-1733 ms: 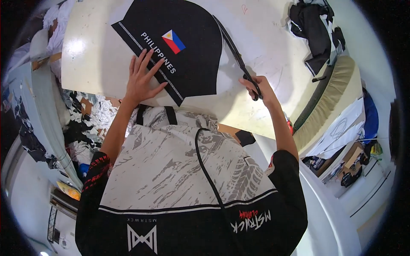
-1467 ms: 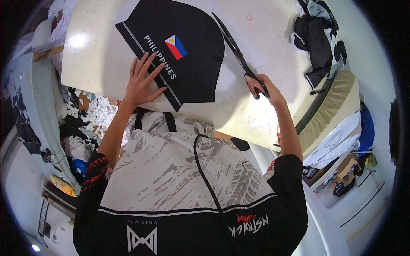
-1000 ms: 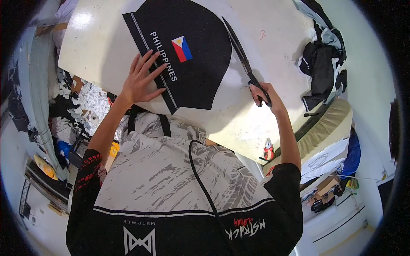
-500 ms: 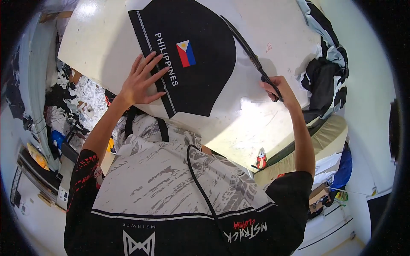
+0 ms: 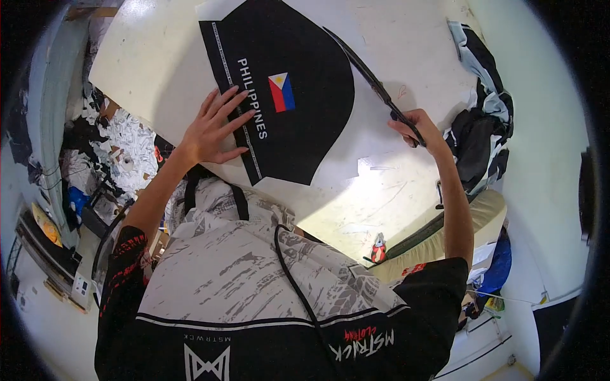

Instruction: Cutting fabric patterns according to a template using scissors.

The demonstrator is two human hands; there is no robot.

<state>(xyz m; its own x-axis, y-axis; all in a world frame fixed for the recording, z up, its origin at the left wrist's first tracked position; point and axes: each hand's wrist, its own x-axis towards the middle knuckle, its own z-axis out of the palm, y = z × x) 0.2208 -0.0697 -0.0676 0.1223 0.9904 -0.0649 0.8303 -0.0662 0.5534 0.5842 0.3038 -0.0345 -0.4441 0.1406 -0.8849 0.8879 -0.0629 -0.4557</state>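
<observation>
The white surface point(image 5: 406, 38) takes up most of the view, and the big black fabric panel point(image 5: 298, 95) lies flat on it, with a white stripe near its left edge and a small flag patch near its middle. The panel's curved right edge faces the scissors; its lower tip comes close to the near rim of the surface.

The left hand point(image 5: 213, 130) lies spread, palm down, across the striped left border of the panel, fingers fanned toward the patch. The right hand point(image 5: 419, 127) is curled tight around the handles of long black scissors point(image 5: 372, 79), whose blades run up and away along the panel's right curve; whether the blades are parted cannot be told from here.

Judging by this, cutting or trimming along the curve is in hand. It would go best if the flat hand kept the cloth from creeping while the blades follow the curve in long, steady bites, the lower blade riding on the surface.

To the right, a heap of dark cloth point(image 5: 480, 127) sits just beside the scissor hand, so the elbow has little room to swing that way. Ahead, the surface lies open. A small red object point(image 5: 379, 249) stands near the front rim, well apart from the panel.
</observation>
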